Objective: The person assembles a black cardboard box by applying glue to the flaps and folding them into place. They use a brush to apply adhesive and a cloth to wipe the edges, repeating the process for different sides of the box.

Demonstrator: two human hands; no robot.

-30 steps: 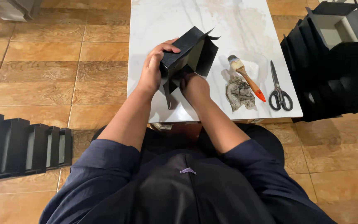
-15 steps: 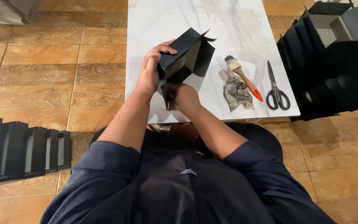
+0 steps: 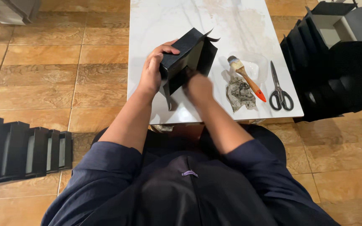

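A black cardboard box [image 3: 185,52] with loose flaps is tilted above the white marble table [image 3: 231,21]. My left hand [image 3: 153,71] grips its left side, thumb and fingers wrapped over the top edge. My right hand [image 3: 197,86] presses against the box's open underside, its fingers reaching into the box and hidden there.
A brush with an orange handle [image 3: 246,77], a stained rag [image 3: 239,94] and black scissors [image 3: 279,90] lie to the right on the table. Stacked black boxes [image 3: 336,71] stand on the floor at the right, and a row of them [image 3: 26,150] at the left.
My right hand has moved up from below the box into its open underside. The box stays tilted in my left hand.
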